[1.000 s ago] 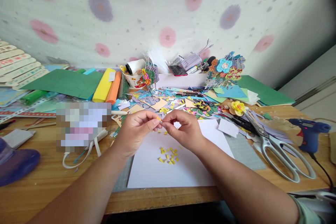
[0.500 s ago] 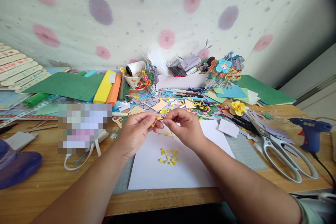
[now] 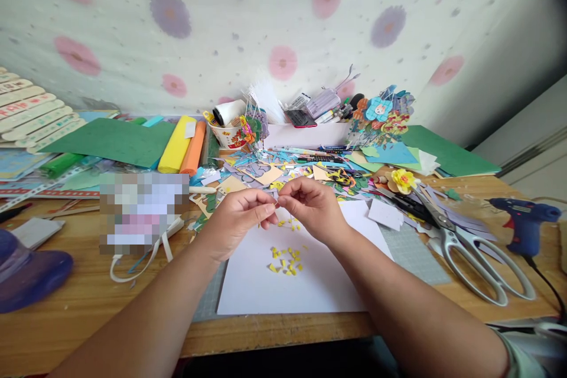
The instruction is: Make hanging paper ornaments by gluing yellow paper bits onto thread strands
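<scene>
My left hand (image 3: 243,214) is closed in a pinch above a sheet of white paper (image 3: 248,289). In its fingers is a thin stem with yellow paper bits, now mostly hidden behind the thumb. Fingertips of my right hand (image 3: 312,212) meet the left ones, pinching the thin end of the stem. Below both hands, several small yellow paper pieces (image 3: 287,261) lie loose on the white sheet. More yellow bits (image 3: 290,224) on pale stems rest just under the fingers.
Large scissors (image 3: 469,248) and a blue glue gun (image 3: 522,218) lie at right, near a yellow paper flower (image 3: 402,181). Paper scraps (image 3: 261,174) spread behind the hands. A paper cup (image 3: 228,136) stands at the back. A purple object (image 3: 31,277) sits at left.
The left thumb and fingers have shifted slightly right, covering the yellow bits that showed between them before. The right hand stays almost in place.
</scene>
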`<control>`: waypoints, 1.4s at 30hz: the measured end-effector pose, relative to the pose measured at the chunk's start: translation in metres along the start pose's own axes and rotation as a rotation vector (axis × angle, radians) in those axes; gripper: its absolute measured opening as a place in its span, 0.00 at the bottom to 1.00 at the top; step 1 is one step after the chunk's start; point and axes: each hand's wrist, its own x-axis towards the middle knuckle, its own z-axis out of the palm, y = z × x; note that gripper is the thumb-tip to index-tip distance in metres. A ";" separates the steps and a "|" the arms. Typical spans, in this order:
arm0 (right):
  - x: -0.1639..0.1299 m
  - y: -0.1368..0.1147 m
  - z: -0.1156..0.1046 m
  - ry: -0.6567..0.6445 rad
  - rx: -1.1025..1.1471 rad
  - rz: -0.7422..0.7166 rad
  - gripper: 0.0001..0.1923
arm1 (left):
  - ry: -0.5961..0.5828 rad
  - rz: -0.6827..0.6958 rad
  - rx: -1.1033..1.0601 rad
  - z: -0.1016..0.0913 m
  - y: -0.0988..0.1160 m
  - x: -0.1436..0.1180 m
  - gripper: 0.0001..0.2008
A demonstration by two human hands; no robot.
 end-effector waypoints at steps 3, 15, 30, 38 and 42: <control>0.001 0.002 -0.002 -0.030 0.048 0.024 0.04 | 0.022 0.018 -0.006 0.001 -0.001 0.001 0.06; 0.003 0.002 -0.004 -0.051 0.130 -0.020 0.06 | -0.038 -0.177 -0.250 0.006 0.004 0.001 0.18; 0.007 0.001 -0.009 0.013 0.098 0.018 0.08 | 0.158 -0.106 -0.389 0.003 0.001 0.006 0.11; 0.009 0.006 -0.012 0.035 0.135 0.056 0.07 | 0.421 0.004 -0.391 -0.007 0.004 0.011 0.08; 0.009 0.006 -0.012 0.038 0.161 0.063 0.08 | 0.444 0.048 -0.414 -0.008 0.007 0.010 0.07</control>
